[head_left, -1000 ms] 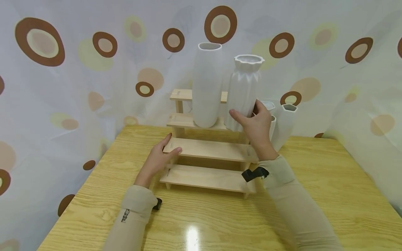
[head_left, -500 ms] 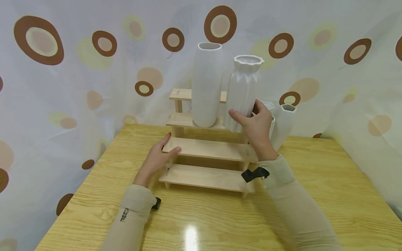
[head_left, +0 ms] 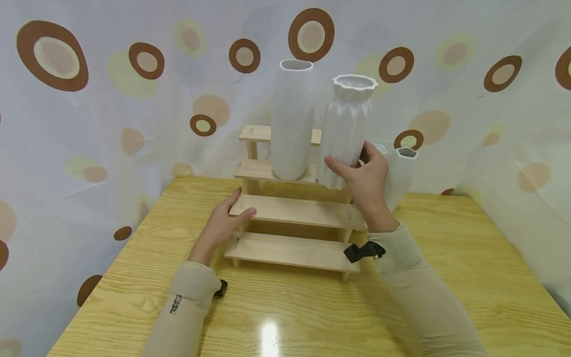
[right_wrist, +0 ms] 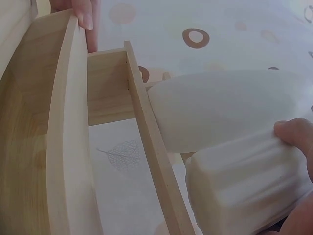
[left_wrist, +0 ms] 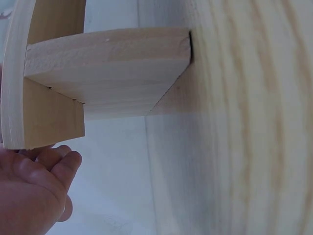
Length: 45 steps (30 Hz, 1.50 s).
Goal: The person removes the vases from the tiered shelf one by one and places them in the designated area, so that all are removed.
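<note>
In the head view, my right hand (head_left: 368, 181) grips a white pleated vase (head_left: 344, 129) with a scalloped rim, thumb in front. The vase leans slightly right at the right end of the third tier of a wooden tiered stand (head_left: 299, 210). Whether its base touches that tier, I cannot tell. A tall smooth white vase (head_left: 292, 124) stands upright on the same tier, to its left. My left hand (head_left: 221, 220) holds the left end of the second tier, thumb on top. The left wrist view shows its fingers (left_wrist: 66, 166) curled beside the board end (left_wrist: 54, 115).
More white vases, one with an angular mouth (head_left: 401, 173), stand behind my right hand, partly hidden. The stand rests on a yellow wood-grain table (head_left: 285, 307). A white cloth (head_left: 147, 114) with brown rings hangs behind and at the sides.
The pleated vase tips a little more to the right, its rim slightly higher. The head view shifts slightly. My left hand keeps its place on the stand.
</note>
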Tool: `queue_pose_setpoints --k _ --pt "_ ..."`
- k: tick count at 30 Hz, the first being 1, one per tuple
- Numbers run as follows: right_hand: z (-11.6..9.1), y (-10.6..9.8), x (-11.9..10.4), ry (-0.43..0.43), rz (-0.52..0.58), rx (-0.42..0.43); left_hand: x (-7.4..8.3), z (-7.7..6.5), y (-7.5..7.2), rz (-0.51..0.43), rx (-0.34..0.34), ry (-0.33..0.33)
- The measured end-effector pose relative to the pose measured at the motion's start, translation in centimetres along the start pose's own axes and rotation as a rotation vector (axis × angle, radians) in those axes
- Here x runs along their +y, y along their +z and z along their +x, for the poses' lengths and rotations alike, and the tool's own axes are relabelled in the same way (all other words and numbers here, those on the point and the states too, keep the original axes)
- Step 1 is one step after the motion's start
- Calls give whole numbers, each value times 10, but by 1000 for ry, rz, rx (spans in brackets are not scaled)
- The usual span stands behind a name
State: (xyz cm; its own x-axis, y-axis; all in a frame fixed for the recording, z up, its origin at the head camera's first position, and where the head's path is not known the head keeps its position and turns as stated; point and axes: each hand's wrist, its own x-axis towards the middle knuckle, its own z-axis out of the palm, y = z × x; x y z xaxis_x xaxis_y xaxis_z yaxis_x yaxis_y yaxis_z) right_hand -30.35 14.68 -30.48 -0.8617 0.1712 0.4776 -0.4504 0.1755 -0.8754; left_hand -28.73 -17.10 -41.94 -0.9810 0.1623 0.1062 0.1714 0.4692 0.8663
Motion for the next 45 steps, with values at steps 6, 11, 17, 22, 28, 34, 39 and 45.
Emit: queue_pose_setpoints --k 6,11,17,22,28,34,39,45 --pt "-5 -3 -3 -16 13 -7 0 0 0 -9 -7 -9" --pt "-10 -6 -5 -34 19 -6 0 0 0 -8 -4 -7" --pt "-15 -9 -10 -21 25 1 1 -1 -1 -10 0 -2" --pt "-20 -12 -15 -4 34 1 1 -1 -1 -13 -2 3" --pt "-27 -16 -18 -25 59 -7 1 -1 0 -16 1 -4" --pt "-35 -21 -22 -12 60 -16 1 -1 0 -9 4 -7" --pt "-42 -25 -23 -2 59 -22 1 0 0 -3 5 -7" --pt "-51 -29 -28 -20 137 -24 1 0 0 -3 6 -7"
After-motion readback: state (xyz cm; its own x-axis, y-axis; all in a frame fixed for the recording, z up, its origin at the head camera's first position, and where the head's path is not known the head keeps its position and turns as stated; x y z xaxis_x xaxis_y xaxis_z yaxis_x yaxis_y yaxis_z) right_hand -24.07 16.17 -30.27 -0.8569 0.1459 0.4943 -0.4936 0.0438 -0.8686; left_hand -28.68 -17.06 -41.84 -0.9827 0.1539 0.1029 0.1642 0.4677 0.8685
